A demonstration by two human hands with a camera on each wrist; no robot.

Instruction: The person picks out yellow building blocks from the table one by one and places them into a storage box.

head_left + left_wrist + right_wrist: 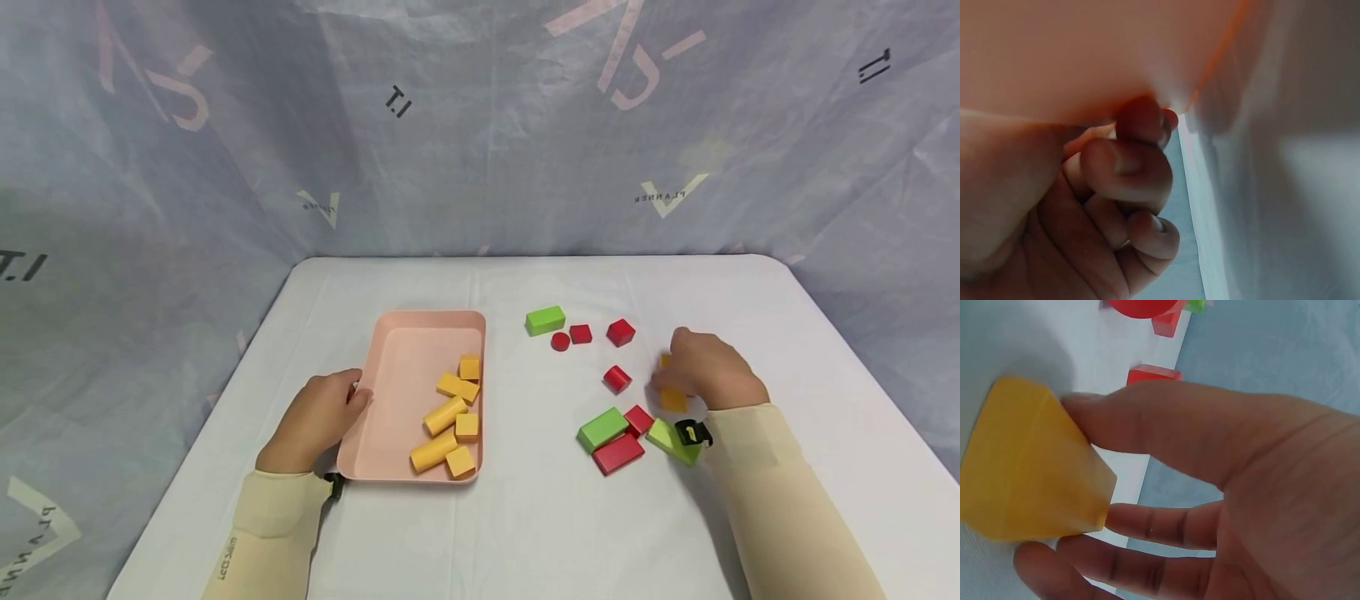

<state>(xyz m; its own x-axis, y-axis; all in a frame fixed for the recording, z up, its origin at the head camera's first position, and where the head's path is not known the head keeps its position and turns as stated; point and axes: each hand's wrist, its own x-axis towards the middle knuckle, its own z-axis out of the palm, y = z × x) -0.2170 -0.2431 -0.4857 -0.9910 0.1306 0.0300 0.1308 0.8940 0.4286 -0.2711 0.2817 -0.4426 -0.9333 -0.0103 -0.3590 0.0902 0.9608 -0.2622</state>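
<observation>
My left hand grips the left side of a pink tray, thumb at the rim. In the left wrist view its fingers are curled against the tray's outer wall. Several yellow blocks, cylinders among them, lie along the tray's right side. Over at the right of the table, my right hand pinches a yellow block, thumb on one side and fingers on the other. That block still appears against the white tabletop; the hand hides part of it in the head view.
Left of the right hand lie red blocks, a red cylinder and a green block. A lime block sits below the right wrist, near another green block. Printed cloth hangs behind the white table.
</observation>
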